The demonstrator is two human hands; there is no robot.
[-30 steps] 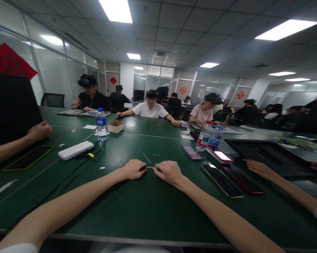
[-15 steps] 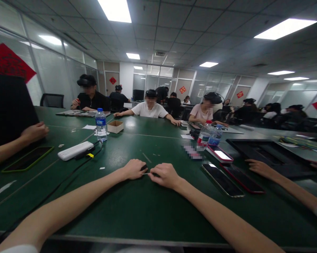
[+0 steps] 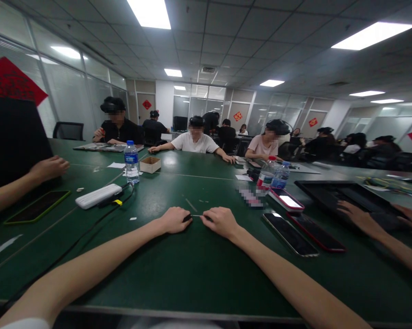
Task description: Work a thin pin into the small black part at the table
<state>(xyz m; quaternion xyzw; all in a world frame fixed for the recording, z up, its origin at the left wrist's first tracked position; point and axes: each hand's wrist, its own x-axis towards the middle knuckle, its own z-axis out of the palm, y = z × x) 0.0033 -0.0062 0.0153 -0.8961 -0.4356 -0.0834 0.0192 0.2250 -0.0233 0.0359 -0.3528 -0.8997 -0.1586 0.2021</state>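
- Both hands worked low over the tabletop [image 3: 192, 269], with a thin rod [image 3: 196, 215] bridging the small gap between them.
- The left hand [image 3: 174, 220] was closed around a dark piece [image 3: 188, 219], just at the rod's left end; whether the two were joined could not be told.
- The right hand [image 3: 221, 222] had its thumb and fingers pinched at the rod's other end.
- With so short a span, moving either hand seemed to call for a light grip and a level line.
- Counted: one rod, one dark piece, one open box [image 3: 150, 165], and three bottles, one [image 3: 131, 165] beyond the left hand and two [image 3: 265, 176] [image 3: 280, 177] beyond the right.
- Three dark-faced phones lay about: one [image 3: 37, 208] to the left, two [image 3: 290, 234] [image 3: 317, 232] to the right.
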